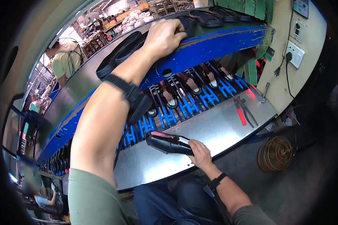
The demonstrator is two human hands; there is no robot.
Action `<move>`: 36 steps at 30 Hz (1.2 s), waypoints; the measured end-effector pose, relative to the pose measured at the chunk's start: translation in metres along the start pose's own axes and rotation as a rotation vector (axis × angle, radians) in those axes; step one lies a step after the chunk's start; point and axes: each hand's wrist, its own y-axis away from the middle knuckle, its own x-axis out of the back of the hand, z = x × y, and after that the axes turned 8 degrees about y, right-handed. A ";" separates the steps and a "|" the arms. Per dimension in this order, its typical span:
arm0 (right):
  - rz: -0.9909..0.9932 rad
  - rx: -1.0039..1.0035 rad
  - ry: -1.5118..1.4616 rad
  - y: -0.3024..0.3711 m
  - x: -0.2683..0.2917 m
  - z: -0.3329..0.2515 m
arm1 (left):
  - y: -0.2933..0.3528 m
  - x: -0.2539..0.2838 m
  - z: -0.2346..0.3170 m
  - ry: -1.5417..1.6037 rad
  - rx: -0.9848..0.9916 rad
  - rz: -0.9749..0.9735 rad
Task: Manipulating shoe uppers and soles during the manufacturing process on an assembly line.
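My left hand (164, 37) reaches up over a raised dark shelf, its fingers curled beside a black shoe sole (188, 27). What those fingers hold, if anything, is hidden. Above the metal ledge, my right hand (201, 154) grips one end of a black shoe upper (168, 144), which lies on its side with a pink and white underside partly showing. More black soles rest along the shelf, among them one (206, 18) to the right of my left hand and another (114, 60) beyond my left forearm.
Under the blue shelf edge (214, 45), blue rack bars (189, 108) carry several shoes on lasts (169, 98). Pincers (245, 110) lie at the right of the metal ledge (218, 131). A round wicker basket (275, 153) stands on the floor. Another person (65, 62) is at far left.
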 end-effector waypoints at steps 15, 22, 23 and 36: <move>-0.219 -0.062 0.214 -0.055 -0.017 -0.010 | 0.314 -0.038 0.188 0.684 0.245 -0.285; -0.131 -0.244 0.022 -0.013 -0.010 -0.037 | 0.507 0.004 0.256 1.161 0.711 -0.473; -0.156 -0.238 0.023 -0.021 -0.007 -0.033 | 0.506 0.020 0.261 1.499 0.873 -0.323; -0.313 -0.274 0.261 -0.022 -0.010 -0.066 | 0.468 0.032 0.307 0.705 0.363 -0.219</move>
